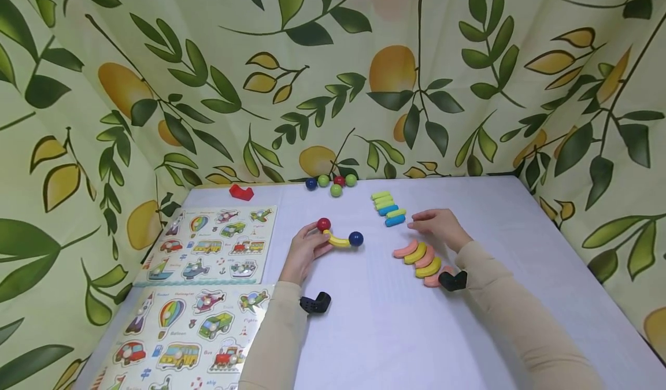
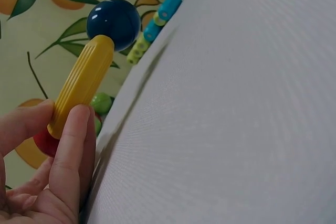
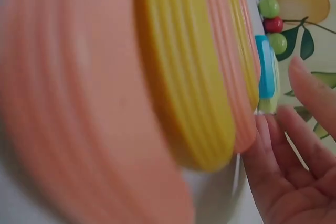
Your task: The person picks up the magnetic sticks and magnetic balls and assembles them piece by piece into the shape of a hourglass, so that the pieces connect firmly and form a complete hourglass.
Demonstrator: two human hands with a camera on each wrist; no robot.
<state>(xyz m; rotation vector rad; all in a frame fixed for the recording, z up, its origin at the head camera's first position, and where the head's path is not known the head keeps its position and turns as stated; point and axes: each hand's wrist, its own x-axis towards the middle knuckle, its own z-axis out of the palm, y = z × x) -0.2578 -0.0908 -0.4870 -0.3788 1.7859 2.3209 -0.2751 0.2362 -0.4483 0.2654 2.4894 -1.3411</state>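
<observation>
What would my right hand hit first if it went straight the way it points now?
The blue stick at the near end of the row of sticks, most likely: in the head view, your right hand points leftward at it. Depth is unclear, so the hand might pass above.

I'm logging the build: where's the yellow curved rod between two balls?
In the head view, the yellow curved rod is near the middle, in the left hand, between the glossy red ball at left and dark blue ball at right.
</observation>
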